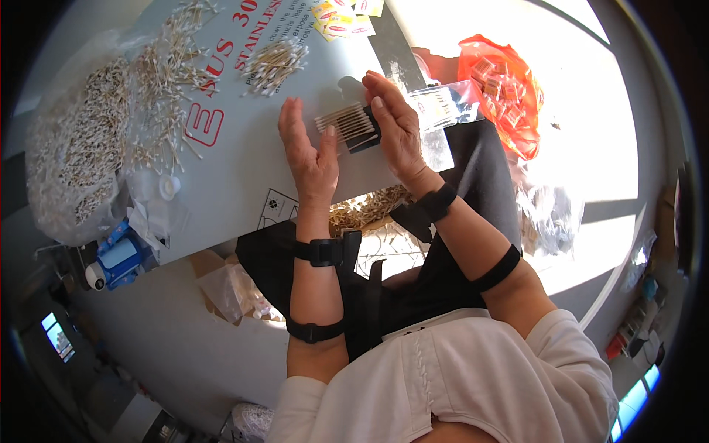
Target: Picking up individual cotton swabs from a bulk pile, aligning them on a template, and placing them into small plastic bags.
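A flat row of cotton swabs (344, 124) lies between my two hands on the tabletop, side by side, with a small dark block (363, 140) partly under it. At the left ends of the swabs is my left hand (309, 153), standing on its edge with fingers stretched and thumb touching or very near the tips. Beside the right ends, my right hand (399, 131) has its fingers extended and slightly curved, palm facing the row. Neither hand is closed around anything. A loose pile of cotton swabs (277, 65) rests beyond my left hand.
A clear bag (88, 148) packed with swabs and a scattered heap (173, 81) fill the table's left. Yellow-white labels (341, 21) lie at the back. Right of my right hand are a clear plastic sleeve (450, 105) and an orange-red bag (509, 92) of small packs.
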A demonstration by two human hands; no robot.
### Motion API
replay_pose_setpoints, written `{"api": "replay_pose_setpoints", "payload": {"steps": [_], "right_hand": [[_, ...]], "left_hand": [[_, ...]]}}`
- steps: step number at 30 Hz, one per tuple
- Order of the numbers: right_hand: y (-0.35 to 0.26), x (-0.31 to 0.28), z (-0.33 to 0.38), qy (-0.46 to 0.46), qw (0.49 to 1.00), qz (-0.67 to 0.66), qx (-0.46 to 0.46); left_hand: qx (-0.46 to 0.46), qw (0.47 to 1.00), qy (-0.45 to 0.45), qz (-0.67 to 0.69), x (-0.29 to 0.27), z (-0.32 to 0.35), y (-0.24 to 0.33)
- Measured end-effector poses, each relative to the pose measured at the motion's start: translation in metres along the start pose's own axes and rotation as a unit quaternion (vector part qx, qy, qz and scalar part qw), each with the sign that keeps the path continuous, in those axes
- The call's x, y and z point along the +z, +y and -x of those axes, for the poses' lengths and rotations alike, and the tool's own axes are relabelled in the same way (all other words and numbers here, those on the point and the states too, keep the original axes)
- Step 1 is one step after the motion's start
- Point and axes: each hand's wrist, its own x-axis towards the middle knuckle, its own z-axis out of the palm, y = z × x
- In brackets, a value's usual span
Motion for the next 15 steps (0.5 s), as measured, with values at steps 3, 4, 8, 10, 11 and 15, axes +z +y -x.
{"api": "replay_pose_setpoints", "payload": {"steps": [3,4,8,10,11,15], "right_hand": [[0.005,0.007,0.002,0.031,0.998,0.049,-0.038],[0.003,0.009,0.004,0.028,0.998,0.046,-0.038],[0.003,0.011,0.007,0.018,0.999,0.040,-0.024],[0.006,0.009,0.007,0.039,0.999,-0.035,0.006],[0.006,0.008,0.007,0.037,0.999,-0.034,0.007],[0.002,0.008,0.007,0.029,0.999,-0.005,0.015]], "left_hand": [[-0.039,0.994,0.033,0.095,0.015,0.001,0.008],[-0.053,0.991,0.025,0.117,0.019,0.002,0.009],[-0.066,0.990,0.086,0.094,0.020,0.000,0.006],[-0.048,0.988,0.142,0.027,0.009,-0.016,-0.008],[-0.039,0.984,0.145,-0.092,-0.001,-0.025,-0.014],[-0.015,0.947,0.121,-0.297,-0.028,-0.064,-0.037]]}}
